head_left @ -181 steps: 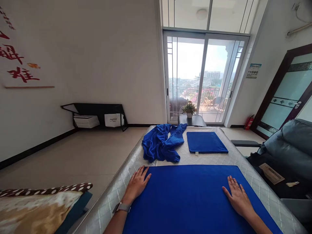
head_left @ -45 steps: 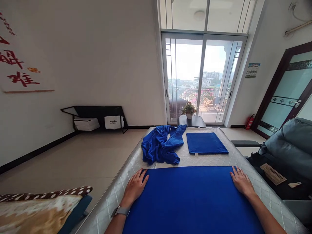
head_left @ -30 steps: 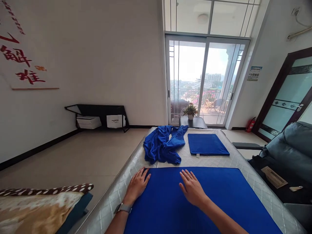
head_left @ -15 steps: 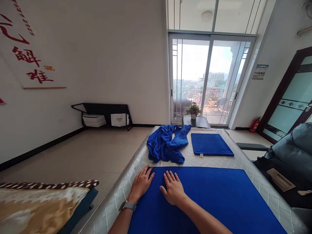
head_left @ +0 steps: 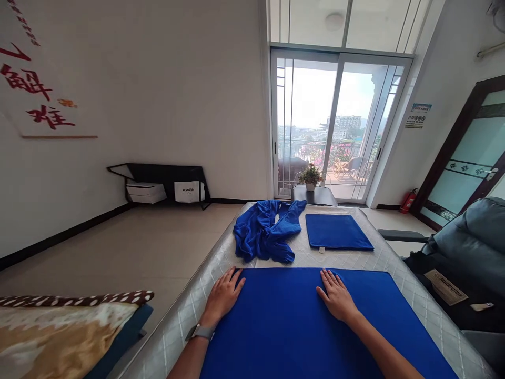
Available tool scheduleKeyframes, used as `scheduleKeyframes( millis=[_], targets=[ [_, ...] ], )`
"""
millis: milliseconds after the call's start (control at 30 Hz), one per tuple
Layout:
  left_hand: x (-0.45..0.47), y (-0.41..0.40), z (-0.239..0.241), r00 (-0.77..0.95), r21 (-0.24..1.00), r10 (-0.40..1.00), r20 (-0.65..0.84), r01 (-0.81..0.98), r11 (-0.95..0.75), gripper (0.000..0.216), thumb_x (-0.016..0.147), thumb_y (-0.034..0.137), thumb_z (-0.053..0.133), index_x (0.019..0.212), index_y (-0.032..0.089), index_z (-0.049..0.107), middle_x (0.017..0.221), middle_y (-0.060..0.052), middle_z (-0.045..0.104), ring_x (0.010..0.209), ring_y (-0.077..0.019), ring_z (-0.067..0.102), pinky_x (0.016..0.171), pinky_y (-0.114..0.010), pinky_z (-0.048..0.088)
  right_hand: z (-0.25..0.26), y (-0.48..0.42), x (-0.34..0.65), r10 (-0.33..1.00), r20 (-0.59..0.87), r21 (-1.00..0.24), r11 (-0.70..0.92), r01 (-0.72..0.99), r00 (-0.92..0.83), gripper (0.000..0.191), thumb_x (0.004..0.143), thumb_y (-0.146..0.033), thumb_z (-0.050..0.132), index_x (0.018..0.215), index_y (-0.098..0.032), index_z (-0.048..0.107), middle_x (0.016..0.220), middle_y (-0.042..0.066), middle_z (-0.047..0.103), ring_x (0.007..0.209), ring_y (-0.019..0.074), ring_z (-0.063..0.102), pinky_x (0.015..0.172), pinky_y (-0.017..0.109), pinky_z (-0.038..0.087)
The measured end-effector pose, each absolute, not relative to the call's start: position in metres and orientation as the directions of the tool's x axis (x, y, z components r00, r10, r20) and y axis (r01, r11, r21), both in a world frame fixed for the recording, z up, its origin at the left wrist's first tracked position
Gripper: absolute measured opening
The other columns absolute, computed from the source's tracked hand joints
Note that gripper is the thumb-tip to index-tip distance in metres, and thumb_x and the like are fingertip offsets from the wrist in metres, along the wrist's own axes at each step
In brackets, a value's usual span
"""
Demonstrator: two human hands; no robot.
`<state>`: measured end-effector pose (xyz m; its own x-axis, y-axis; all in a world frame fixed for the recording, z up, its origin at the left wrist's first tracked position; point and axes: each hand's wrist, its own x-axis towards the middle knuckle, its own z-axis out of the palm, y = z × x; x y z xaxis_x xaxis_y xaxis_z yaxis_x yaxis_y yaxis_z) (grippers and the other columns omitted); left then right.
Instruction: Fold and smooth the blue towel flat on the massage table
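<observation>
A large blue towel [head_left: 300, 326] lies spread flat on a quilted grey table [head_left: 414, 300] right in front of me. My left hand [head_left: 223, 296] rests open and flat on the towel's far left corner, a watch on its wrist. My right hand [head_left: 336, 296] lies open and flat on the towel near the middle of its far edge, fingers stretched forward. Beyond them a crumpled pile of blue towels [head_left: 265, 229] sits at the far left of the table. A folded blue towel [head_left: 337, 231] lies square beside it at the far right.
A small dark stand with a potted plant [head_left: 310, 176] is past the table's far end, before glass balcony doors. A grey armchair [head_left: 469, 247] stands close on the right. A patterned cushion [head_left: 59, 326] is at the lower left. Open tiled floor lies to the left.
My right hand swept left across the towel from its far right corner to beside my left hand, then slid back right to the middle. My left hand stayed on the left corner.
</observation>
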<state>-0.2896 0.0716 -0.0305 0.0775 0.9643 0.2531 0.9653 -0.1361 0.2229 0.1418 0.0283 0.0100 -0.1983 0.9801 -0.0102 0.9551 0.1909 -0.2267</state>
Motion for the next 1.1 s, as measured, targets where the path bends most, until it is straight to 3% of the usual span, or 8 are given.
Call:
scheduleKeyframes(
  millis=[300, 500, 933, 1100],
  targets=[
    [-0.291, 0.072, -0.030, 0.082, 0.199, 0.962, 0.259, 0.971, -0.136, 0.054, 0.103, 0.048, 0.036, 0.146, 0.019, 0.053, 0.156, -0.013, 0.050, 0.145, -0.0283, 0.045, 0.121, -0.047, 0.033, -0.020, 0.026, 0.308, 0.993, 0.041, -0.062, -0.112, 0.992, 0.114, 0.077, 0.099, -0.057, 0.018, 0.161, -0.011, 0.027, 0.168, 0.007, 0.026, 0.156, 0.0232, 0.018, 0.127, 0.046, 0.015],
    [-0.292, 0.074, -0.033, 0.083, 0.209, 0.958, 0.275, 0.967, -0.144, 0.053, 0.103, 0.047, 0.037, 0.145, 0.019, 0.055, 0.156, -0.013, 0.051, 0.145, -0.0284, 0.045, 0.120, -0.047, 0.033, -0.033, 0.025, 0.353, 0.953, 0.105, -0.065, -0.279, 0.958, 0.284, 0.078, 0.098, -0.054, 0.019, 0.160, -0.008, 0.029, 0.167, 0.012, 0.028, 0.155, 0.0253, 0.023, 0.126, 0.046, 0.019],
    [-0.290, 0.070, -0.027, 0.074, 0.235, 0.967, 0.245, 0.963, -0.134, 0.059, 0.103, 0.052, 0.032, 0.149, 0.020, 0.050, 0.156, -0.013, 0.049, 0.146, -0.0284, 0.042, 0.120, -0.047, 0.032, -0.018, 0.028, 0.331, 0.941, 0.085, -0.024, -0.328, 0.944, 0.329, 0.076, 0.097, -0.048, 0.018, 0.159, -0.006, 0.032, 0.166, 0.012, 0.029, 0.155, 0.0261, 0.021, 0.126, 0.049, 0.016],
    [-0.290, 0.071, -0.027, 0.072, 0.235, 0.969, 0.236, 0.963, -0.128, 0.057, 0.103, 0.051, 0.034, 0.148, 0.021, 0.051, 0.158, -0.013, 0.048, 0.146, -0.0285, 0.042, 0.120, -0.048, 0.031, 0.005, 0.028, 0.248, 0.979, 0.144, 0.036, -0.154, 0.987, 0.148, 0.067, 0.099, -0.041, 0.026, 0.155, -0.010, 0.041, 0.163, 0.013, 0.036, 0.154, 0.0285, 0.024, 0.125, 0.051, 0.017]
  ],
)
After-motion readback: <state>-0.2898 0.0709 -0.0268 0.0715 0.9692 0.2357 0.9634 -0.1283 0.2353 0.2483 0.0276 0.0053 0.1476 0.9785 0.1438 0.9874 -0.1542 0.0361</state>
